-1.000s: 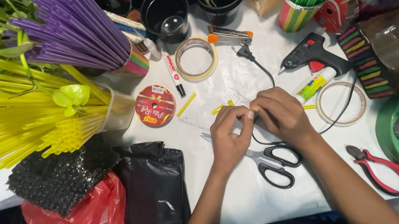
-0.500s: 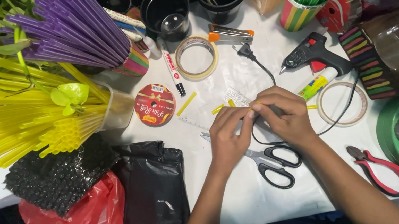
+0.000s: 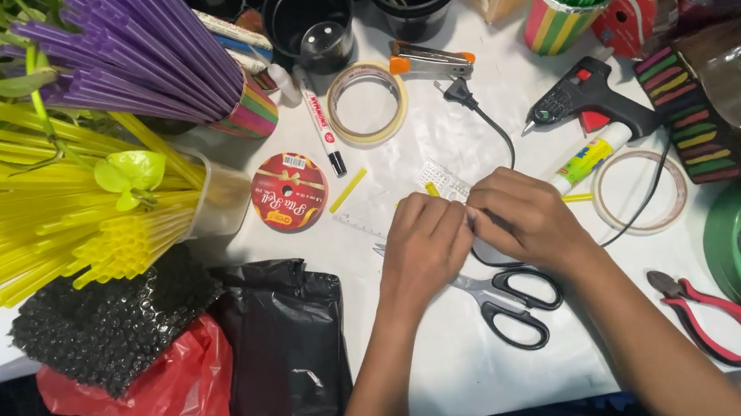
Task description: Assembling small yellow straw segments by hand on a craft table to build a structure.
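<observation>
my two hands meet at the middle of the white table (image 3: 470, 368), knuckles up, fingertips pressed together over something small that i cannot make out; a scrap of white gridded mesh (image 3: 440, 179) pokes out at twelve o'clock from them and may be part of it. the left hand (image 3: 424, 244) is curled, fingers bent down and pinched; the right hand (image 3: 527, 220) lies just beside it at three o'clock, fingers likewise closed onto the same spot, so both are grasping rather than loose, though what sits between them is hidden. i judge the piece light, thin and bendable, easy to crease or lose, best nipped by its edges between thumb and fingertip. both forearms come in from six o'clock, wrists low near the tabletop. black scissors (image 3: 509, 300) lie just at five o'clock from my hands, partly under the left one. a glue gun (image 3: 583, 101) rests at two o'clock, its cord (image 3: 495, 128) running down to my hands, a glue stick (image 3: 588, 158) just below the gun. a tape roll (image 3: 365, 102) lies at eleven o'clock, a red spool (image 3: 289, 190) at ten, red pliers (image 3: 714, 314) at four. yellow straws (image 3: 46, 239) and purple straws (image 3: 136, 53) crowd the far left.
</observation>
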